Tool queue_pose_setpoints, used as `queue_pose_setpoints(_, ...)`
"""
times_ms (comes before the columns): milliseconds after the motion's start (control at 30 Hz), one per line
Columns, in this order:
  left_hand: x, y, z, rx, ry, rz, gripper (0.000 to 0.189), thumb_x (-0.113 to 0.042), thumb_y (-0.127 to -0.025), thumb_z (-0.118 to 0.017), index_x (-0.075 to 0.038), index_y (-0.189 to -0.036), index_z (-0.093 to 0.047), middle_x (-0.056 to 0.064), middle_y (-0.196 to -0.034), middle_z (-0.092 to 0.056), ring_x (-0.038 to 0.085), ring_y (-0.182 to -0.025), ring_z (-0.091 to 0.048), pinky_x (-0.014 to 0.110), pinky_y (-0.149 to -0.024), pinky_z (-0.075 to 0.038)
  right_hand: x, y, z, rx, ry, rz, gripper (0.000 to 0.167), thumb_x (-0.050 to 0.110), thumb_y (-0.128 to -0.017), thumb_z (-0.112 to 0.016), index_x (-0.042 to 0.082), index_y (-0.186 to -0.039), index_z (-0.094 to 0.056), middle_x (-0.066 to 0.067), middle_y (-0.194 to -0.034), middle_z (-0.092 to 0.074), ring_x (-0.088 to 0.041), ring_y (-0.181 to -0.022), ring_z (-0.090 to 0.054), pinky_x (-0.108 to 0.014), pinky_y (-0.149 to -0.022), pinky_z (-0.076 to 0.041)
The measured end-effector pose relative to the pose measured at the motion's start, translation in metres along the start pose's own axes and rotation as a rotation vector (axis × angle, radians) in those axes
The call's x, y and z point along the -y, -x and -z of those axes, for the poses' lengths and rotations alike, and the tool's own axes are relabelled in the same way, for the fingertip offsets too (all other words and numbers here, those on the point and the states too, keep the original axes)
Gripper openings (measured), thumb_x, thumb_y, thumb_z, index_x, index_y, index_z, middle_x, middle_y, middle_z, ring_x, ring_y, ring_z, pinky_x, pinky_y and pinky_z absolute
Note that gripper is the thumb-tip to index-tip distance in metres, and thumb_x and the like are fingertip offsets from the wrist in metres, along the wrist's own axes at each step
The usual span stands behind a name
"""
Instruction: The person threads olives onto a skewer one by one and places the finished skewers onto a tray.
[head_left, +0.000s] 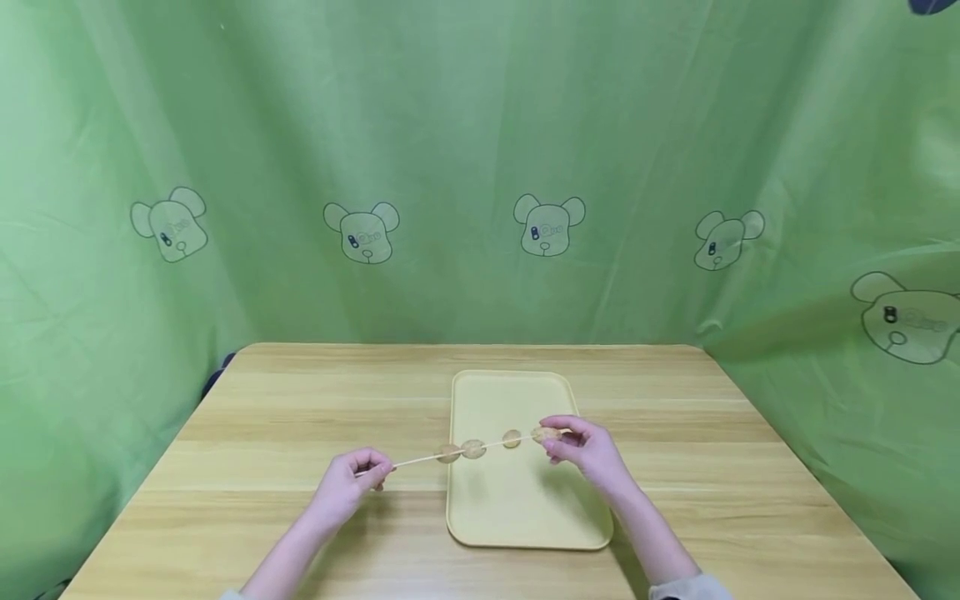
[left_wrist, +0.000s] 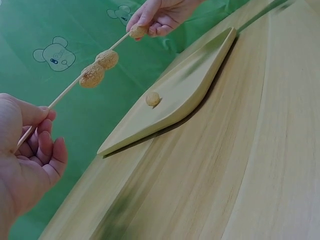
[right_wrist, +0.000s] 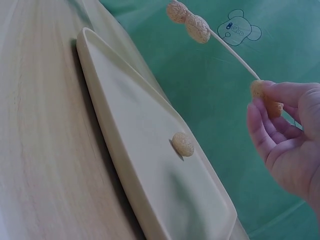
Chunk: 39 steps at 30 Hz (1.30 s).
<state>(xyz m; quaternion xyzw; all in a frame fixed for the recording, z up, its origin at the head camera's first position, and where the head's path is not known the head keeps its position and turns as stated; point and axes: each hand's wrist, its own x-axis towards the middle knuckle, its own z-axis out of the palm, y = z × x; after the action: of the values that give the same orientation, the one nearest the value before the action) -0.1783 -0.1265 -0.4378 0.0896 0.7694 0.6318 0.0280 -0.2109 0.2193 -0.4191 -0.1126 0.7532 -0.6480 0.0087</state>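
Note:
My left hand (head_left: 351,486) pinches a thin wooden skewer (head_left: 416,461) near one end, between thumb and fingers. Two golden-brown balls with a wrinkled skin, the outer ball (left_wrist: 92,75) and the inner ball (left_wrist: 107,59), sit side by side along the skewer's middle. At the far end, my right hand (head_left: 588,457) pinches another brown ball (right_wrist: 272,106) against the skewer. Fingers partly cover this ball, so how far the skewer runs into it is hidden. One loose ball (right_wrist: 183,144) lies on the cream tray (head_left: 525,508), below the raised skewer.
The tray stands on a wooden table (head_left: 262,417), slightly right of its middle. A green curtain (head_left: 450,108) with bear-face prints hangs behind the table and along both sides.

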Motion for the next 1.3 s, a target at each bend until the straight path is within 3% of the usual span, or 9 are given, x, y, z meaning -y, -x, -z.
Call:
queue_pose_setpoints(267,-0.0007,0.0,-0.0021,-0.001,-0.024,-0.001,0.017,-0.004,-0.087,-0.059,0.012,-0.092,-0.059,0.009,-0.073,-0.056,0.012,-0.067,-0.051,0.028,-0.065,-0.046,-0.0012,0.0016,-0.0015,0.022,0.022,0.011,0.039,-0.002,-0.08,-0.068,-0.014,-0.114,-0.052,-0.009,-0.08,-0.061,-0.012,-0.066,-0.058,-0.028,-0.067,-0.052)
queue_pose_setpoints(633,-0.0037,0.0019,-0.0029,-0.011,-0.035,-0.003,0.017,-0.004,-0.087,-0.059,0.012,-0.091,-0.058,0.005,-0.073,-0.055,0.013,-0.068,-0.052,0.03,-0.067,-0.047,-0.0063,0.0014,0.0002,0.048,0.026,0.073,0.037,-0.001,-0.079,-0.068,-0.014,-0.111,-0.055,-0.002,-0.077,-0.061,-0.012,-0.065,-0.06,-0.027,-0.066,-0.052)
queue_pose_setpoints(900,-0.0016,0.0023,-0.0026,-0.016,-0.037,-0.006,0.016,-0.003,-0.086,-0.059,0.012,-0.09,-0.058,0.012,-0.073,-0.056,0.014,-0.069,-0.052,0.03,-0.068,-0.047,-0.0051,0.0018,0.0005,0.055,0.043,0.1,0.034,0.0,-0.078,-0.069,-0.013,-0.108,-0.058,-0.008,-0.076,-0.059,-0.013,-0.064,-0.059,-0.031,-0.063,-0.052)
queue_pose_setpoints(1300,-0.0018,0.0042,-0.0006,-0.002,-0.013,-0.001,0.017,-0.003,-0.086,-0.059,0.013,-0.09,-0.057,0.01,-0.072,-0.055,0.014,-0.069,-0.052,0.03,-0.069,-0.047,-0.0037,0.0003,-0.0038,0.082,0.031,0.158,0.034,-0.003,-0.076,-0.07,-0.015,-0.106,-0.058,-0.012,-0.078,-0.061,-0.012,-0.063,-0.059,-0.027,-0.059,-0.052)
